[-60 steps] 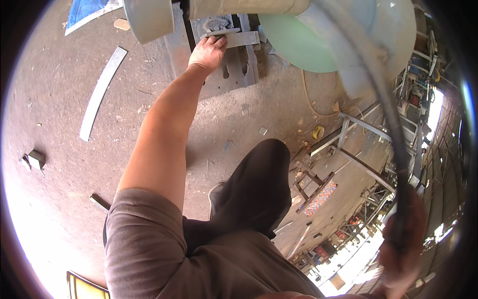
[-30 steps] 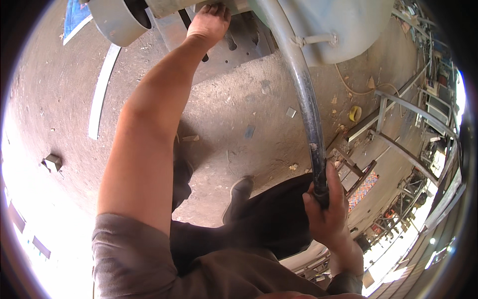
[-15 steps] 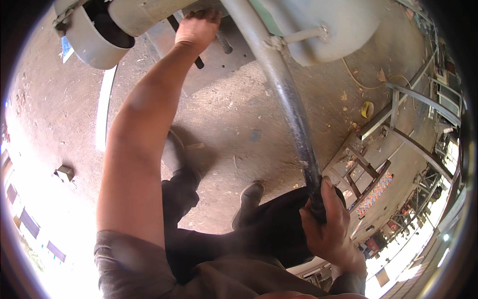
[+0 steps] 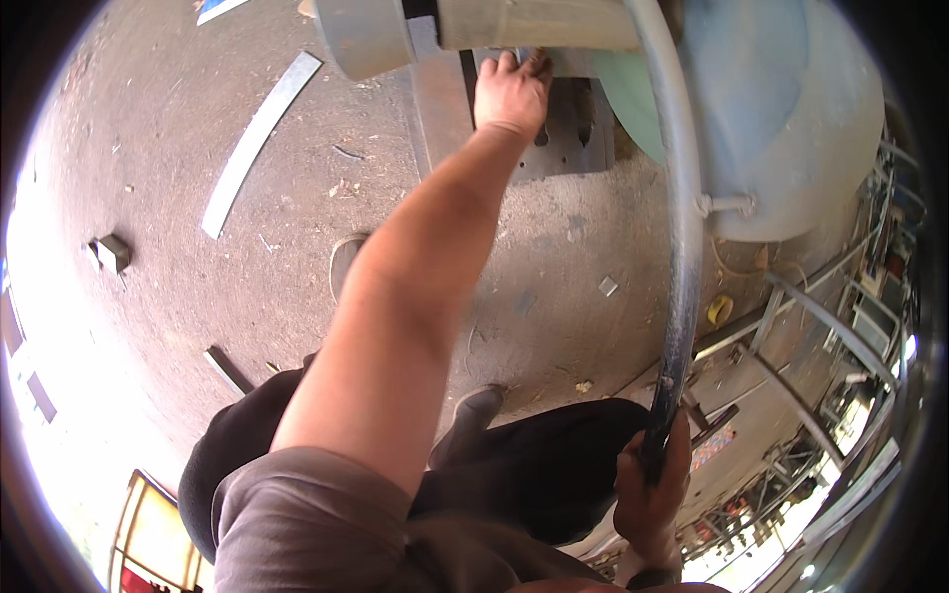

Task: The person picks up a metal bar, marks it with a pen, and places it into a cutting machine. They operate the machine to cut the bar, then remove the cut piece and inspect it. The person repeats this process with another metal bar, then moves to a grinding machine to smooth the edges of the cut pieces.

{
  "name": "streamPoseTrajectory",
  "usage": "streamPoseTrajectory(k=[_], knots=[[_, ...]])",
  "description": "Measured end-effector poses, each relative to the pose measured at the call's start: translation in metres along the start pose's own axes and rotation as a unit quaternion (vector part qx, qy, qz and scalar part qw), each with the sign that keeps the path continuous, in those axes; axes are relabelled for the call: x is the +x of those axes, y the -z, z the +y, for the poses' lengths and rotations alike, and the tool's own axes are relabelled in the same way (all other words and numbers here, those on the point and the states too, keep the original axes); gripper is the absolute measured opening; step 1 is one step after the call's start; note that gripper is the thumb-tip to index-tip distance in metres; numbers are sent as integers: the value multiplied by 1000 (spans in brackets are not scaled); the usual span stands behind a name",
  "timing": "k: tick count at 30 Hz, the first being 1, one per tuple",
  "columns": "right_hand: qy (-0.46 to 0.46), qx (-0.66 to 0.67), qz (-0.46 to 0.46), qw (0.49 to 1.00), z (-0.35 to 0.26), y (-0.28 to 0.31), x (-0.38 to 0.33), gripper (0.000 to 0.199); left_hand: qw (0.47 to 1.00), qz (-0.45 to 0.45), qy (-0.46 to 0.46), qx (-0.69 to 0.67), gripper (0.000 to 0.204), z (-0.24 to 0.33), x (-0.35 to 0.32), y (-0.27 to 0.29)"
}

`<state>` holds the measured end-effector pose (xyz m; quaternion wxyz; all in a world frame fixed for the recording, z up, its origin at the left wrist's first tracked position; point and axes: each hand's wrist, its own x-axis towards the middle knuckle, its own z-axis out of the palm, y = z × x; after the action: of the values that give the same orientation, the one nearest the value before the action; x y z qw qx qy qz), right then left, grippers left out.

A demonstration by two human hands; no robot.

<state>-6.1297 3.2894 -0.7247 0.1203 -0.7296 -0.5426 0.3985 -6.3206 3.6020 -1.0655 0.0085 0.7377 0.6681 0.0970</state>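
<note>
My right hand (image 4: 654, 484) is wrapped round the dark, worn end of a long grey metal lever (image 4: 682, 267), which rises up the right side to a machine. My left arm is stretched far forward. Under the machine's grey cylindrical body (image 4: 554, 24), my left hand (image 4: 511, 96) is closed with its fingers curled; what they grip is hidden. Just below it lies a flat metal base plate (image 4: 583, 158) with dark slots and small holes. A large pale round part (image 4: 791, 128) of the machine stands right of the lever, joined near a short bolt-like arm (image 4: 730, 205).
A long pale metal strip (image 4: 259, 148) lies on the floor at left, with a small metal block (image 4: 112, 253) beyond it. On the right are a yellow ring-shaped roll (image 4: 720, 309) and metal frames (image 4: 796, 395). My shoe (image 4: 481, 405) rests on the dusty floor.
My view has shifted left, so the machine and lever appear farther right. My left hand is still under the machine, and my right hand keeps its hold on the lever.
</note>
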Motion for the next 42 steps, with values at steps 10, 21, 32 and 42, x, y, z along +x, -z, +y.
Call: streamPoseTrajectory(k=[10, 21, 32, 42], knots=[[-30, -14, -48, 998, -9, 19, -3, 80, 989, 53, 61, -124, 40, -1, -10, -12], [58, -18, -37, 997, -7, 17, -1, 80, 990, 106, -15, -93, 34, -8, -6, -19], [-71, 25, 6, 997, -18, 14, -6, 80, 990, 89, -17, -109, 36, -5, -6, -15], [-45, 49, -13, 998, -16, 17, -4, 81, 995, 52, -75, -37, 33, -18, 2, -7]])
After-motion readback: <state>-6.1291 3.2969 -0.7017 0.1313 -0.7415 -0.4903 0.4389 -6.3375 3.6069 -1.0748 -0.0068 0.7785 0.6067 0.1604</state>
